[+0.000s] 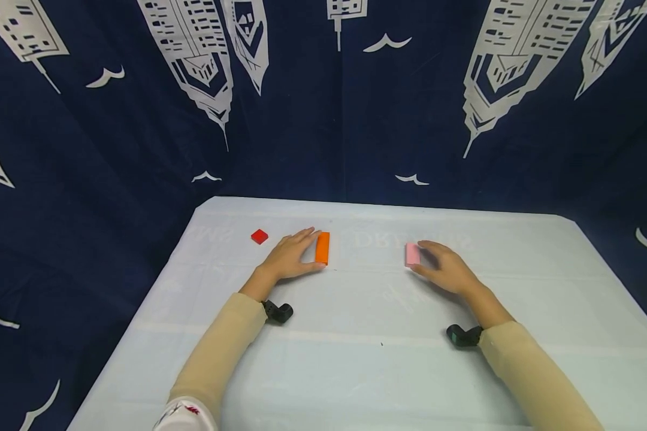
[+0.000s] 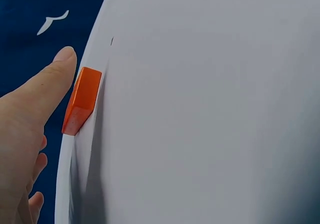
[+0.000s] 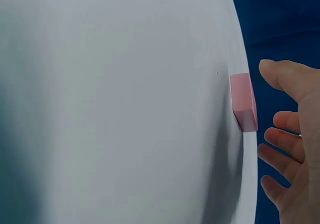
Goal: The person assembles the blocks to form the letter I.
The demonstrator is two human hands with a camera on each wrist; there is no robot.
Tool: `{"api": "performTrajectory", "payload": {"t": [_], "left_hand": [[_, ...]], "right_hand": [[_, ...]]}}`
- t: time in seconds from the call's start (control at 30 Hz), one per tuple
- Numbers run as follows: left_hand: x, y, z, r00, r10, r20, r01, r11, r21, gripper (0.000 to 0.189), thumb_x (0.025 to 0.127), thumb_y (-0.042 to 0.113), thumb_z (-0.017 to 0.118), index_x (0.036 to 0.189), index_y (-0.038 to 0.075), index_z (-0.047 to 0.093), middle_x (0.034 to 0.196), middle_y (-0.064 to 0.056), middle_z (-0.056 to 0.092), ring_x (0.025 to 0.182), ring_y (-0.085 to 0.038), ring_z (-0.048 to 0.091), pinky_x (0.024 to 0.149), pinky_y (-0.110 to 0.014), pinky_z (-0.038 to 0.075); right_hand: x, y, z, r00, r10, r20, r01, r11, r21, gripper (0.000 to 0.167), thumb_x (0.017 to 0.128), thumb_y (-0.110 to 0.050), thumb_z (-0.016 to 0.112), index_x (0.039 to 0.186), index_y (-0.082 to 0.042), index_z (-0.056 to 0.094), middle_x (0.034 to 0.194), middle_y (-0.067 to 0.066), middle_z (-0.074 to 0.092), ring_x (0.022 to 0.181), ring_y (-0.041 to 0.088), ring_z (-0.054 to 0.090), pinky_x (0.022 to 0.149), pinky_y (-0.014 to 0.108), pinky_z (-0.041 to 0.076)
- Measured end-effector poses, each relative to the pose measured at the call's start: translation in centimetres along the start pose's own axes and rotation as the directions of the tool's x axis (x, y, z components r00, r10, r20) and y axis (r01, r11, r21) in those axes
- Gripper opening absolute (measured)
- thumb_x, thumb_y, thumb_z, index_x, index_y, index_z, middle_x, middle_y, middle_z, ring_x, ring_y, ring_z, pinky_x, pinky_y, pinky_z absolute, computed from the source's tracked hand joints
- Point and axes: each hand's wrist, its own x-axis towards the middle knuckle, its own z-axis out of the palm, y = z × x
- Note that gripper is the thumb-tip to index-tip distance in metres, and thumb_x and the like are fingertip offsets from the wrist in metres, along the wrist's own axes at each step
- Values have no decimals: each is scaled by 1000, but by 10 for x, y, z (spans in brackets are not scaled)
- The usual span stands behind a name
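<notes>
An orange block (image 1: 322, 248) stands on the white table, long and narrow as seen from the head. My left hand (image 1: 292, 254) is right beside it, thumb near its lower end and fingers near its upper end. In the left wrist view the thumb (image 2: 52, 79) is spread from the other fingers, next to the orange block (image 2: 84, 99); whether it touches cannot be told. To the right stands a pink block (image 1: 412, 254). My right hand (image 1: 446, 266) is spread beside it, and the right wrist view shows a gap between thumb (image 3: 280, 74) and pink block (image 3: 243, 102).
A small red block (image 1: 259, 236) lies left of my left hand. The white table (image 1: 356, 359) ends at the back against a dark blue cloth (image 1: 302, 143) printed with white buildings and birds. A black wrist camera (image 1: 277, 312) sits on my left wrist, another (image 1: 463, 336) on my right.
</notes>
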Motion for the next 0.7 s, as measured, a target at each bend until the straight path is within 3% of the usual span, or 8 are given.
{"api": "performTrajectory", "payload": {"t": [0.17, 0.4, 0.7], "left_hand": [[7, 0, 1, 1000, 4, 11, -4, 1000, 10, 87, 86, 60, 62, 154, 16, 31, 157, -9, 29, 144, -24, 27, 116, -48, 20], [14, 0, 1, 1000, 0, -15, 0, 1000, -21, 86, 84, 56, 67, 150, 10, 37, 154, -9, 36, 141, -25, 33, 116, -43, 23], [23, 3, -1, 999, -10, 34, 12, 998, -69, 89, 82, 54, 71, 151, 13, 35, 156, -7, 33, 142, -25, 30, 116, -44, 23]], "right_hand": [[4, 0, 3, 999, -24, -27, 24, 1000, 18, 62, 91, -30, 67, 137, 8, 48, 139, 29, 47, 132, 46, 38, 110, 57, 26], [7, 3, 9, 999, 3, -41, -2, 999, 38, 62, 91, -29, 67, 136, 10, 48, 139, 30, 47, 132, 46, 37, 110, 56, 26], [8, 11, 16, 995, 59, -75, -50, 993, 110, 59, 90, -30, 69, 134, 7, 52, 139, 30, 47, 133, 46, 37, 110, 56, 27]]}}
